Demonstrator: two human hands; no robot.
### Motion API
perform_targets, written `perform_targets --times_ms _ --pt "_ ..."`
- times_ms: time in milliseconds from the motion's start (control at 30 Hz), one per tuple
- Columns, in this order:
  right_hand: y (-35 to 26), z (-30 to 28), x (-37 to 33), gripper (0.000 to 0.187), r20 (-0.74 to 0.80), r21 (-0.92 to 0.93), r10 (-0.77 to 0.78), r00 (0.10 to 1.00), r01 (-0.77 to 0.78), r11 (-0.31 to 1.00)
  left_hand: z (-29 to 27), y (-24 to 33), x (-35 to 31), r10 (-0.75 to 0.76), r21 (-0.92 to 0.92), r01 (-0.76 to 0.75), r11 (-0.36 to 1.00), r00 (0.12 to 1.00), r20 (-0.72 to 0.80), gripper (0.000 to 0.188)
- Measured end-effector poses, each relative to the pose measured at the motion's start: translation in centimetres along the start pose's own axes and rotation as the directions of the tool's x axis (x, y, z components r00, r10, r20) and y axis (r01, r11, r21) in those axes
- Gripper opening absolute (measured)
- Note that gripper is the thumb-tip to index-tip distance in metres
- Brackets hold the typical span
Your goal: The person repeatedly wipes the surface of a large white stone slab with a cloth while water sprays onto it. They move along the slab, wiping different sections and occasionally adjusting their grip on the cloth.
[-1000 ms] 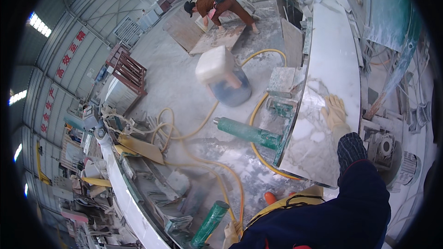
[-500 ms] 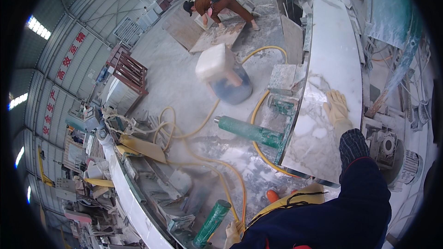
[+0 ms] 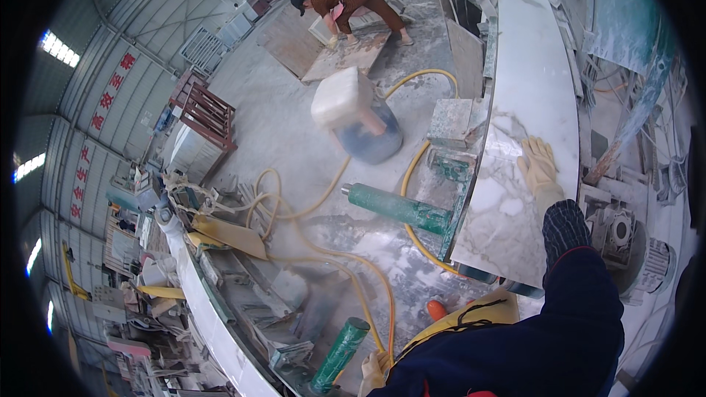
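Note:
My right hand (image 3: 540,167), in a cream rubber glove, lies flat with fingers stretched on a long white marble slab (image 3: 533,95) with grey veining. The slab rests on the conveyor to my right, and part of a roller (image 3: 479,274) shows beyond its near end. Low in the picture, my gloved left hand (image 3: 373,373) is by my yellow apron (image 3: 482,314). Its fingers look curled, and what they hold, if anything, is partly hidden. A yellow-orange hose (image 3: 389,312) runs down close beside it.
Green rollers (image 3: 401,208) jut into the aisle. Hoses trail over the dusty floor (image 3: 287,129) near a white block on a blue drum (image 3: 371,143). A motor (image 3: 651,265) stands right of the slab. Another conveyor (image 3: 213,338) runs at left. A co-worker (image 3: 353,4) bends over panels ahead.
My right hand has moved slightly away from me with the slab, whose near end now bares more of the roller. The co-worker has shifted slightly. My left hand stays about where it was.

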State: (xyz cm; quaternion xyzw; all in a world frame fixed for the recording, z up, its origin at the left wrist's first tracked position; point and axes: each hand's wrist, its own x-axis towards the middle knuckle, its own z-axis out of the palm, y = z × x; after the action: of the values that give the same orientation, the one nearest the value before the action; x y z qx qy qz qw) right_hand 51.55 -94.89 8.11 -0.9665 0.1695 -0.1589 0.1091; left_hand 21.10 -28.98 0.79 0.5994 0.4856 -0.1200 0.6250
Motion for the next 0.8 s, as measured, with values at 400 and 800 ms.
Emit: perform_targets --times_ms 400,800 --pt "0.1 -0.3 0.8 0.054 0.011 0.000 0.016 1.000 -0.016 1.000 0.8 1.5 -0.2 -0.017 0.013 0.018 1.000 0.999 -0.029 0.039" --pt "1.4 0.1 1.6 0.055 0.029 0.010 0.004 1.000 -0.004 1.000 1.0 -2.3 -2.8 0.046 -0.089 -0.048 0.995 0.999 -0.022 0.035"
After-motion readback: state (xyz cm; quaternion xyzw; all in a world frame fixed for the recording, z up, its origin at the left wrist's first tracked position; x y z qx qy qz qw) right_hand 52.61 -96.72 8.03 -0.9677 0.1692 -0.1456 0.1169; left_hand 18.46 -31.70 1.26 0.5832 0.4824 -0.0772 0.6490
